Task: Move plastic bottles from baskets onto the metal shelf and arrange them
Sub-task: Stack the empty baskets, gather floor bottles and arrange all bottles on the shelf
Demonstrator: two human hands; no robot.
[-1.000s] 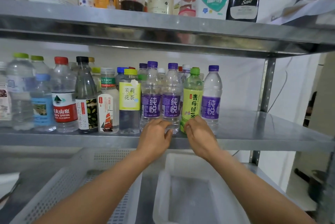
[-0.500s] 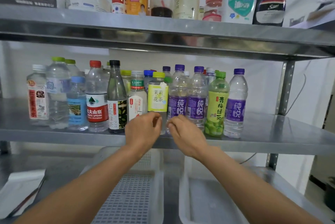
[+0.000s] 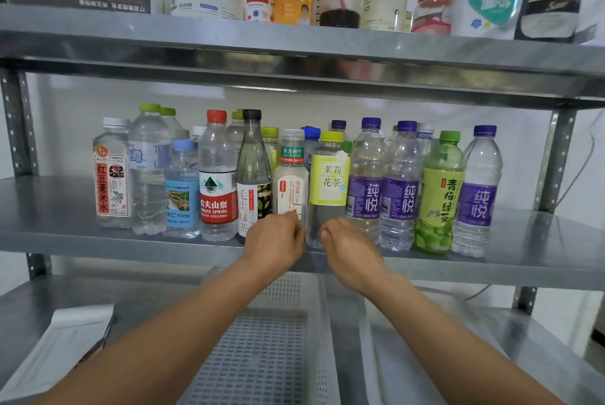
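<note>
Several plastic bottles stand in rows on the middle metal shelf point(image 3: 65, 241). At the front centre is a jasmine tea bottle point(image 3: 330, 182) with a yellow label and yellow-green cap, between a white oolong bottle point(image 3: 291, 182) and a purple-label water bottle point(image 3: 366, 188). My left hand point(image 3: 275, 241) and my right hand point(image 3: 352, 249) flank the jasmine bottle's base, fingers curled, fingertips and thumb at its sides. The backs of the hands hide whether either one grips it. Below are a perforated white basket point(image 3: 314, 322) and a smooth white basket point(image 3: 370, 339), with no bottles visible in them.
The top shelf point(image 3: 294, 51) carries a dark box, detergent bottles and jars close overhead. A shelf post point(image 3: 553, 162) stands at the right, with bare shelf beside the last purple-label bottle point(image 3: 478, 195). A white flat packet point(image 3: 62, 339) lies on the lower shelf at left.
Both hands have slid left along the front row, from the purple-label and green tea bottles to the jasmine tea bottle. The view has panned left with them.
</note>
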